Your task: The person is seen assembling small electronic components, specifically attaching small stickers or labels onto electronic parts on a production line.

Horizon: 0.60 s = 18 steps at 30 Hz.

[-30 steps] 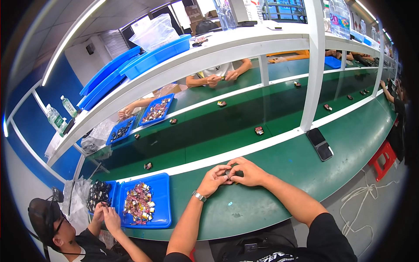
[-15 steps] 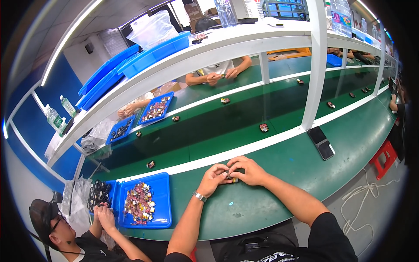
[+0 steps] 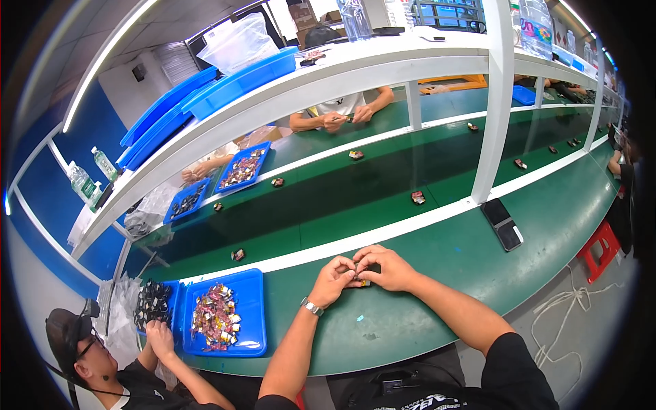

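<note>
One small part, perhaps yellow-labelled, in pinch grip: left hand and right hand

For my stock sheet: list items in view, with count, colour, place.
Bench: one, green, foreground
Belt: one, green, beyond bench
Belt parts: several, mixed, on belt
Near trays: two, blue, bench left
Tray parts: many, mixed or black, near trays
Far trays: two, blue, across belt
Shelf trays: several, blue, upper left
Bottles: several, clear, shelf
Device: one, black, bench right
Stool: one, red, far right
Watch: one, silver, left wrist
Held part: one, partly yellow, centre
Left hand: one, bare, centre
Right hand: one, bare, centre
</note>
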### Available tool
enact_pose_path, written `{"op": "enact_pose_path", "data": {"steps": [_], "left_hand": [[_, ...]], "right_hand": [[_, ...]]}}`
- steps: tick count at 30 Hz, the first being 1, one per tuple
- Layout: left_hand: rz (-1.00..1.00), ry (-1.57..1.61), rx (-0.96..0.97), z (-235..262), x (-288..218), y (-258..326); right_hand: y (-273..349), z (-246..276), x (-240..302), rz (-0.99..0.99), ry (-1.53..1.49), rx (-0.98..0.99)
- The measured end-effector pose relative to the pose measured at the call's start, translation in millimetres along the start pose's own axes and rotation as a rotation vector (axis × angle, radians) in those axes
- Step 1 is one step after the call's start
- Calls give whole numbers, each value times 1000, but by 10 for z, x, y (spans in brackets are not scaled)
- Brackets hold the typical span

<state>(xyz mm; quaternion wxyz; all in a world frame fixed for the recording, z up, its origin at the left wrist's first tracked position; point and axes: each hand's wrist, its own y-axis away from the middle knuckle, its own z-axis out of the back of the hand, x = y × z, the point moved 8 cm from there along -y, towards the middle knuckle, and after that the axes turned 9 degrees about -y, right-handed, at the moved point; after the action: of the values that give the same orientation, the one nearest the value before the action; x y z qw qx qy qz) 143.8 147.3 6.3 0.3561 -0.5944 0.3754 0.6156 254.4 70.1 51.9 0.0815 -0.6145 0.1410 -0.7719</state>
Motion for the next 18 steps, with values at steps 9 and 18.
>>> {"op": "enact_pose_path", "data": {"steps": [9,18], "left_hand": [[-29,80,-31,12,-53,-3],[-16,112,-6,10,-1,-20]], "right_hand": [[47,12,168,138,376,-161],[64,-13,17,89,236,-233]]}}
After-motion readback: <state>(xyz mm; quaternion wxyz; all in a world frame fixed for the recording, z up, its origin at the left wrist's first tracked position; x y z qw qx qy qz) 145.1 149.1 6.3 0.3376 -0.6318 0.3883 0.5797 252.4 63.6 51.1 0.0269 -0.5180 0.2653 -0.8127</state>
